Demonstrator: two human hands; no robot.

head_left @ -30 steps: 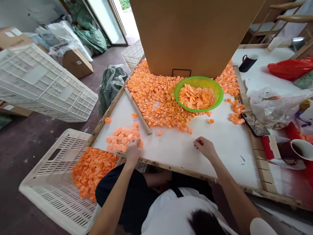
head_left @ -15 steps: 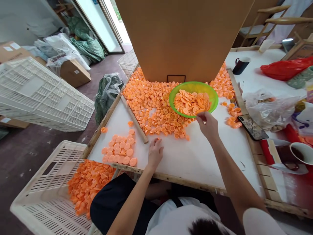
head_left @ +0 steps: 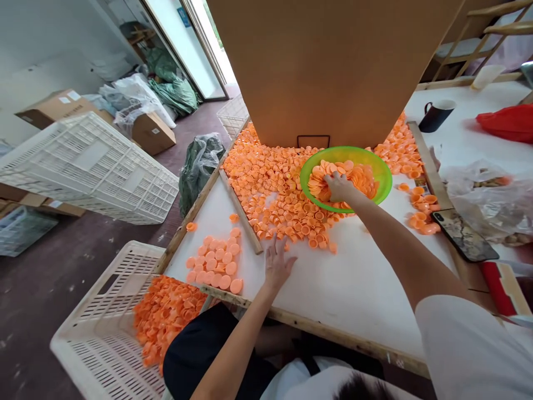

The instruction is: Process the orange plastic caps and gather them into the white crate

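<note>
- A person's right hand reaches into a green bowl at the far side of a white tabletop; its fingers are parted over the flat orange discs heaped inside, touching them; whether any disc is gripped cannot be told.
- The left hand, fingers spread and loosely open, gripping nothing visible, is at the near middle of the tabletop, just beside the near end of a wooden strip; whether it touches the surface cannot be told.
- Small orange cups crowd the far left of the tabletop, reaching to the bowl's left side; a tall cardboard box rises behind the bowl.
- Round, paler orange pieces lie grouped at the near left corner, left of the left hand; below them, a white crate holds more orange pieces.
- A phone rests at the right edge; a dark mug stands farther back.
</note>
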